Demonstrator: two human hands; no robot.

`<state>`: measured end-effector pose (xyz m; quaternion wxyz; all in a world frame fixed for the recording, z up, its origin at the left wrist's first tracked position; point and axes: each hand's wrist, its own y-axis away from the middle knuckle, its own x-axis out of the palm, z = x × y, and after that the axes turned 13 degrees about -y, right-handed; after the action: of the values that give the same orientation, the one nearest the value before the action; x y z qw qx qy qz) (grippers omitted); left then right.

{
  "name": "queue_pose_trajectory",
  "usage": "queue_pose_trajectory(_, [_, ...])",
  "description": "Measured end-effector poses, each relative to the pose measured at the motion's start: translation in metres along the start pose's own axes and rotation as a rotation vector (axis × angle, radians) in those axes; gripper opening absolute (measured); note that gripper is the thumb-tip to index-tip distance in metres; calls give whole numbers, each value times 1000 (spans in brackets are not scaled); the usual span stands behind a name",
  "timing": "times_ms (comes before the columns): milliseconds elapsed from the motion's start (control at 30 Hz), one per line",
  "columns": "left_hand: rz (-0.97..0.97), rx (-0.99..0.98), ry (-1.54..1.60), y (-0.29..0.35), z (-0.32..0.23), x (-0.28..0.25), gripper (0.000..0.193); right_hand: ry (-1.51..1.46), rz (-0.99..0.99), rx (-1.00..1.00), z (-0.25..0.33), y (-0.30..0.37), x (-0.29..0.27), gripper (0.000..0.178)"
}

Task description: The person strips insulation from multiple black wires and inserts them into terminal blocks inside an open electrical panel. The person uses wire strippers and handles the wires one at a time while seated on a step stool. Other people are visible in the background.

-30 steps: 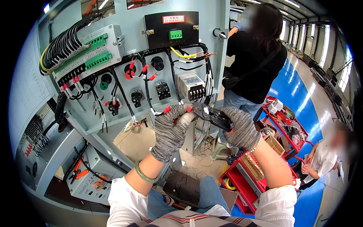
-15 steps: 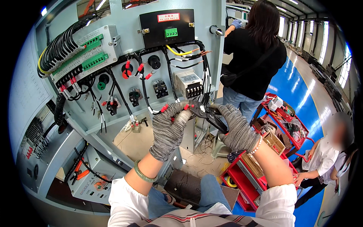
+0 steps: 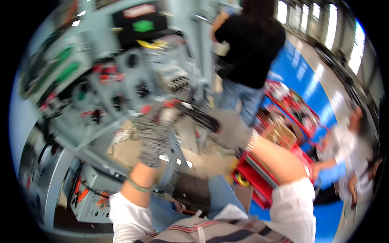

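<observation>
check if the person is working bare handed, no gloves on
No, both the left hand and the right hand wear grey knit gloves, raised in front of the grey electrical panel.

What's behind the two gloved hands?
Behind the left hand and right hand stands a grey electrical panel with black and red parts. The picture is blurry, and the hands cover whatever sits right behind them.
</observation>
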<state>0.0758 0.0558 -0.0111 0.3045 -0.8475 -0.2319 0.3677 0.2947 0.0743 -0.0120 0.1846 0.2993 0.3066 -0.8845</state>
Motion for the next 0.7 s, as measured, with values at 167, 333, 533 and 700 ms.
queue_pose_trajectory(167, [-98, 183, 132, -3, 17, -1, 21, 56, -127, -10, -4, 1, 11, 47])
queue_pose_trajectory(333, [-76, -9, 286, -1, 26, 5, 23, -50, -261, 86, -14, 19, 28, 65])
queue_pose_trajectory(533, [-66, 229, 137, 54, 19, 0, 31, -373, -379, 41, -29, 61, 55, 37])
queue_pose_trajectory(700, [442, -940, 1651, 128, 33, 31, 28, -383, -215, 168, -26, 86, 73, 37])
